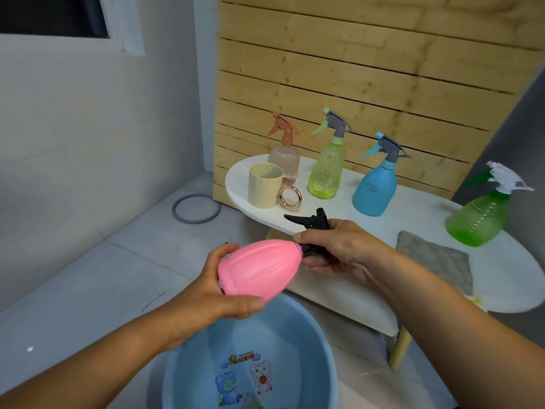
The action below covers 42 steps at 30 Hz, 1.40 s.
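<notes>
A pink spray bottle (259, 268) lies on its side in the air above a blue basin (321, 346). My left hand (218, 296) grips the bottle's base end, thumb under it and fingers behind. My right hand (336, 249) is curled around the black spray head (312, 221) at the bottle's neck. The black trigger and nozzle stick out to the left above my right fingers.
A white oval table (501, 278) carries a cream mug (264, 185), a peach spray bottle (284, 154), a yellow-green one (326, 169), a blue one (374, 187), a green one (479, 219) and a grey cloth (436, 258). A wooden slat panel (354, 69) stands behind. A grey ring (196, 208) lies on the floor.
</notes>
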{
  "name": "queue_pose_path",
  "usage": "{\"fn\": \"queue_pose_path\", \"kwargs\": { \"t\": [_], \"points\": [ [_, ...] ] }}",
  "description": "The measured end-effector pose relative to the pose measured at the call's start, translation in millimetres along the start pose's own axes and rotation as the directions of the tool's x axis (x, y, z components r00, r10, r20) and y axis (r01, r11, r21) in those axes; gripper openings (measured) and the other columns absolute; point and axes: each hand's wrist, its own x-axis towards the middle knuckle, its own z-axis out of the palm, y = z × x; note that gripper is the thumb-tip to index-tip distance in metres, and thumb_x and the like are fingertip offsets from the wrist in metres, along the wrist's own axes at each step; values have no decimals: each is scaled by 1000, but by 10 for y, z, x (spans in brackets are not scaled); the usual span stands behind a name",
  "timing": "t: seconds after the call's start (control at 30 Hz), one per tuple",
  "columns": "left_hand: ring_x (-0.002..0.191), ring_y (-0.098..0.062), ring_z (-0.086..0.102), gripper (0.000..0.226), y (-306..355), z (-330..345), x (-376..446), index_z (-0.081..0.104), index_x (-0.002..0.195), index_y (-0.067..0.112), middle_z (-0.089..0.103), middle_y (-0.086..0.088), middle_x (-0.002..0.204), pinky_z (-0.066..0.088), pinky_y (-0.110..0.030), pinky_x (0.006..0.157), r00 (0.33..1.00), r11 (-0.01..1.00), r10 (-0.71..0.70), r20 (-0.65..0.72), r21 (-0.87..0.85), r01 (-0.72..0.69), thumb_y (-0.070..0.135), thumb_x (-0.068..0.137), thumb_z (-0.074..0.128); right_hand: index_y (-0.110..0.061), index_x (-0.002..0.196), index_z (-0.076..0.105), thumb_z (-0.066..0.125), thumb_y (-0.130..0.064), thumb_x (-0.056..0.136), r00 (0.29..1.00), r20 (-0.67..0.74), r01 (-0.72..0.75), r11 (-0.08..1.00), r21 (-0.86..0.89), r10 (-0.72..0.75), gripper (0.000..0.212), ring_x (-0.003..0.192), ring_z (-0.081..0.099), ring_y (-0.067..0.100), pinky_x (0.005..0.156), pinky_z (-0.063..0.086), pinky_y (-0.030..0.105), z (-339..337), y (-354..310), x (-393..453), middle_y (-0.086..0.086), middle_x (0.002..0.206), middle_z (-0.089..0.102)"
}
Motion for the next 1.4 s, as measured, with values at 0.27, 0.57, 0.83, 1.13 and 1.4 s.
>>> {"fn": "queue_pose_path", "kwargs": {
  "t": [0.27, 0.57, 0.83, 1.13, 1.4],
  "points": [
    [111, -27, 72, 90, 24, -49, 3, 63, 130, 25, 72, -9, 124, 60, -46, 92, 998, 996, -29, -48, -81, 25, 75, 58, 85, -16, 100, 67, 83, -12, 79, 995, 79, 61, 997, 42, -64, 27, 69, 70, 19, 89, 60, 41, -94, -19, -14, 15, 90, 76],
    [109, -31, 72, 85, 48, 3, -27, 51, 134, 43, 55, -3, 136, 63, -46, 83, 997, 997, -74, 27, -14, 75, 62, 61, 90, -17, 98, 66, 83, -16, 80, 997, 33, 66, 998, -9, -66, 25, 64, 68, 19, 75, 61, 34, -36, 24, 9, 11, 81, 76],
    [109, -25, 73, 104, 33, -139, -12, 59, 133, 26, 68, -10, 128, 61, -40, 86, 994, 994, -107, 25, 11, 106, 53, 42, 100, -14, 112, 68, 86, -9, 75, 988, -9, 156, 987, 37, -155, 42, 68, 69, 20, 76, 58, 32, -155, -55, 24, 20, 91, 76],
    [117, -33, 69, 111, 19, -326, 55, 58, 137, 17, 69, -15, 131, 61, -42, 91, 991, 980, -132, -5, -150, 130, 45, 40, 103, -7, 119, 63, 80, -29, 85, 939, -325, 188, 961, 200, -116, 44, 64, 64, 16, 73, 58, 35, -709, -44, 230, 8, 88, 73],
    [113, -30, 72, 118, 92, -246, 235, 56, 137, 16, 70, -11, 129, 62, -35, 83, 997, 987, -15, -72, -162, 3, 34, 32, 107, -4, 112, 64, 76, -24, 91, 907, -421, 151, 936, 317, -4, 31, 61, 58, 17, 56, 58, 28, -742, 95, 518, 10, 84, 68]
  ]
}}
